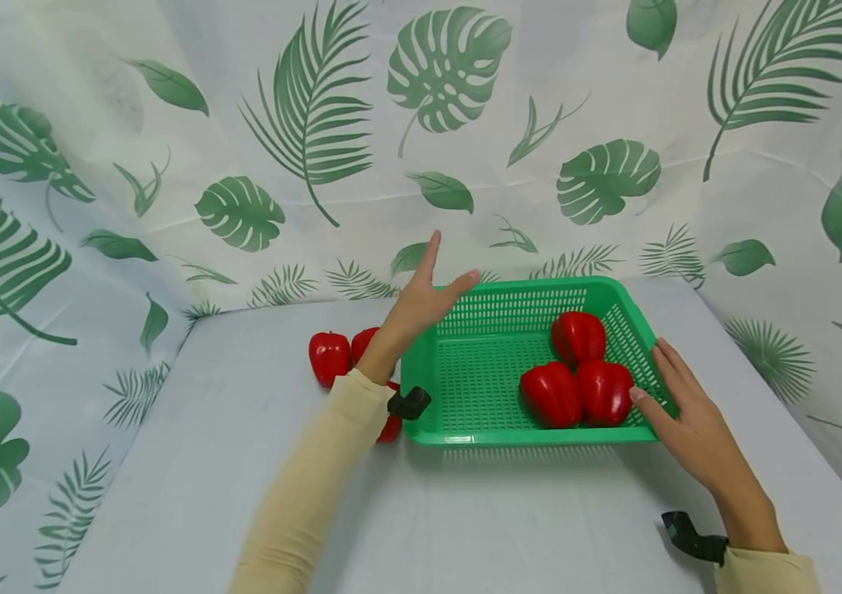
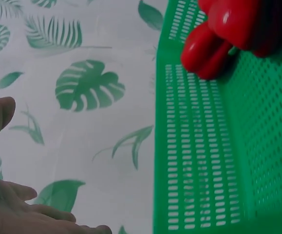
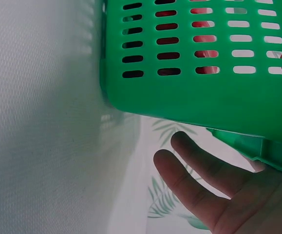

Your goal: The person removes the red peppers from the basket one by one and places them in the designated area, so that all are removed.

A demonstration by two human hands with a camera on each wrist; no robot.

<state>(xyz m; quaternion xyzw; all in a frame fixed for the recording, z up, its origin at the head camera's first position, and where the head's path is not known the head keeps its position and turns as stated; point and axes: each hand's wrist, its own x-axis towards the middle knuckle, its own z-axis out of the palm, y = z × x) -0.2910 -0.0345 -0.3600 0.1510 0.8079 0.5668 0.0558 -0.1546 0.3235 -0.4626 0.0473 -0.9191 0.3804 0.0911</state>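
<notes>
A green plastic basket [image 1: 524, 437] stands on the table with three red bell peppers [image 1: 551, 394] grouped toward its right side. My right hand [image 1: 695, 429] is at the basket's right rim, thumb over the inside and fingers along the outside; two fingers [image 3: 192, 190] show below the rim in the right wrist view. My left hand [image 1: 421, 305] is over the basket's left back corner, fingers spread and holding nothing. Left of the basket, more red bell peppers [image 1: 330, 359] lie on the table, partly hidden by my left forearm.
A white cloth covers the table [image 1: 242, 462]. Behind and at both sides hangs a white curtain [image 1: 510, 165] printed with green leaves. Each wrist carries a black strap-on camera mount [image 1: 409, 403].
</notes>
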